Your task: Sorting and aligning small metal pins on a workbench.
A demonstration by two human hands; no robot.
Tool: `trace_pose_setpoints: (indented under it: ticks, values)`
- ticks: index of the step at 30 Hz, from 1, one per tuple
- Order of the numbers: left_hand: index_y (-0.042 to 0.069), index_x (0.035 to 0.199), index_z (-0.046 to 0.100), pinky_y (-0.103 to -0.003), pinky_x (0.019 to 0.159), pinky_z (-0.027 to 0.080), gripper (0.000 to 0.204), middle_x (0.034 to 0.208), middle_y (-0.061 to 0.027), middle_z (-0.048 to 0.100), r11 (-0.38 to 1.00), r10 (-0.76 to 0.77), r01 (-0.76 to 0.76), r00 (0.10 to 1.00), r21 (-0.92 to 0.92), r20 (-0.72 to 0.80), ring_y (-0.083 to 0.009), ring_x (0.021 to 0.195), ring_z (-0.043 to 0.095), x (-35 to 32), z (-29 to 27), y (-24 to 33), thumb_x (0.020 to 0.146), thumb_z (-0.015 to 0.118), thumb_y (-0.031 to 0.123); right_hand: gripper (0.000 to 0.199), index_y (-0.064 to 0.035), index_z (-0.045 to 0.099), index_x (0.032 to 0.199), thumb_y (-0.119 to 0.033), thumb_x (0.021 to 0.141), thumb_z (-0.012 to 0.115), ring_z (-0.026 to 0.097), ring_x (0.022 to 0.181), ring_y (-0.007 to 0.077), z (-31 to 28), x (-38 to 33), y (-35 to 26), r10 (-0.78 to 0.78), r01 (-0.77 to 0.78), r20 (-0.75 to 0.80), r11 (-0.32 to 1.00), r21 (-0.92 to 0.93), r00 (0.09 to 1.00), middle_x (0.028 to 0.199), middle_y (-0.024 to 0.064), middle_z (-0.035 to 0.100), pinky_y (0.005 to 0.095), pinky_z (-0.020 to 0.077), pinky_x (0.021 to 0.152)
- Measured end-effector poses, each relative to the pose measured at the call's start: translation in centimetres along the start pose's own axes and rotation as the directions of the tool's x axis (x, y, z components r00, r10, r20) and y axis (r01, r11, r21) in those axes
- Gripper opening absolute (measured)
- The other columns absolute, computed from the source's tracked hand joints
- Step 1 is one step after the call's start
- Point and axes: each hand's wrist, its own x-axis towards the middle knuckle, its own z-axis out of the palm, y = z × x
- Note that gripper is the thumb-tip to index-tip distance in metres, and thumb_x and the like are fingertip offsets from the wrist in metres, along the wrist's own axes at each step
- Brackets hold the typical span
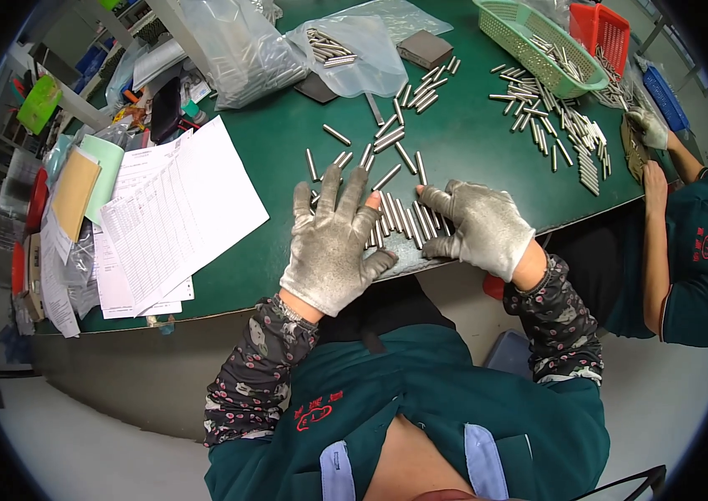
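My left hand, in a worn grey glove with cut fingertips, lies flat with fingers spread on the green table. It rests against a row of short metal pins lined up side by side near the table's front edge. My right hand, gloved the same way, presses on the right end of that row with curled fingers. Neither hand grips a pin that I can see. More loose metal pins are scattered just beyond the hands.
Printed sheets lie at the left. Clear plastic bags with pins and a dark block sit at the back. A green basket and a red basket stand far right, where another person's gloved hand works among pins.
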Motion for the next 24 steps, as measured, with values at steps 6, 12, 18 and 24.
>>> trace_pose_setpoints:
  ticks: [6, 12, 18, 24]
  values:
    - [0.006, 0.112, 0.058, -0.055, 0.107, 0.022, 0.063, 0.138, -0.0148, 0.037, 0.991, -0.058, 0.050, 0.996, -0.123, -0.060, -0.0384, 0.133, 0.027, 1.1, 0.5, 0.0, 0.061, 0.077, 0.037, 0.068, -0.0086, 0.055, 0.123, -0.037, 0.064, 0.075, 0.057, 0.079, 0.0303, 0.3, 0.5, -0.1, -0.012, 0.013, -0.026, 0.999, 0.033, 1.000, 0.082, 0.0114, 0.056, 0.0400, 0.0447, 0.069]
    - [0.006, 0.109, 0.060, -0.055, 0.107, 0.023, 0.061, 0.137, -0.0149, 0.038, 0.984, -0.024, 0.014, 0.998, -0.178, -0.054, -0.0387, 0.132, 0.028, 0.8, 0.1, -0.2, 0.058, 0.080, 0.031, 0.072, -0.0101, 0.055, 0.125, -0.041, 0.063, 0.075, 0.057, 0.079, 0.0311, 0.1, 0.4, 0.0, -0.052, 0.057, -0.059, 0.996, 0.074, 0.997, 0.081, 0.0120, 0.056, 0.0397, 0.0456, 0.070]
    - [0.009, 0.110, 0.061, -0.055, 0.107, 0.023, 0.060, 0.134, -0.0148, 0.040, 0.989, -0.028, 0.017, 0.997, -0.150, -0.076, -0.0366, 0.131, 0.030, 0.8, 0.0, -0.4, 0.060, 0.078, 0.037, 0.065, -0.0173, 0.060, 0.120, -0.053, 0.066, 0.068, 0.054, 0.090, 0.0310, 0.1, 2.0, -1.9, -0.116, 0.097, -0.140, 0.986, -0.139, 0.983, 0.094, 0.0135, 0.054, 0.0420, 0.0432, 0.076]
    - [0.010, 0.110, 0.061, -0.055, 0.106, 0.023, 0.059, 0.134, -0.0150, 0.041, 0.987, -0.070, 0.060, 0.996, -0.150, -0.063, -0.0365, 0.131, 0.031, 0.5, 0.0, -0.5, 0.061, 0.078, 0.037, 0.055, -0.0157, 0.066, 0.110, -0.048, 0.066, 0.070, 0.054, 0.088, 0.0308, 0.4, 2.7, -1.8, -0.139, 0.126, -0.117, 0.986, -0.108, 0.983, 0.094, 0.0137, 0.056, 0.0418, 0.0435, 0.076]
